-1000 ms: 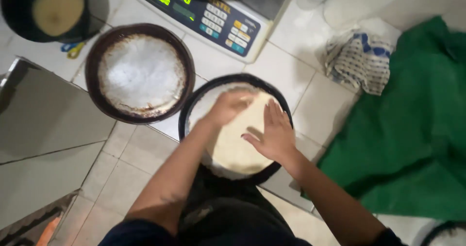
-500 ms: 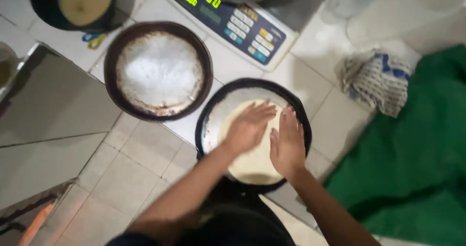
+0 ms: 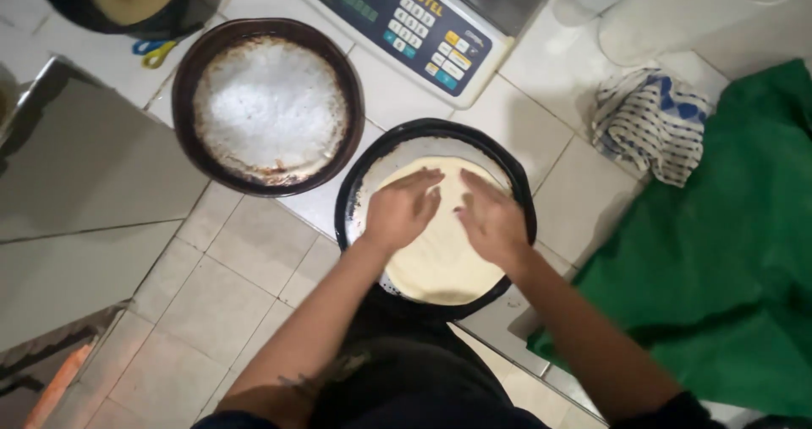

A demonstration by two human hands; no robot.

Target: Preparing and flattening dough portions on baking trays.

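Your left hand [image 3: 399,211] lies flat and palm down on the pale dough round [image 3: 440,251], fingers stretched forward and held loosely together, gripping nothing. Your right hand [image 3: 491,222] lies just beside it on the same dough, also open and flat, fingers pointing up and slightly toward the left hand, so the two sets of fingertips sit near each other with a narrow strip of dough showing between them. The dough fills most of the dark round pan [image 3: 518,194] under both hands, and it runs back from your palms toward your body; the pan sits on the white tiled bench [image 3: 558,162]. Beyond your left hand and off to its outer side stands a second dark pan [image 3: 188,82], its floor dusted white with flour, close to the first pan but not touching it as far as the view shows. Straight ahead of your fingertips is a weighing scale [image 3: 414,31] with a keypad and lit green digits. To the outer side of your right hand lies a crumpled white cloth with blue stripes [image 3: 647,124], and past that a large green cloth [image 3: 727,251] covers the bench. Far beyond your left hand, at the frame's corner, is a dark bowl [image 3: 127,2] holding something pale yellow.
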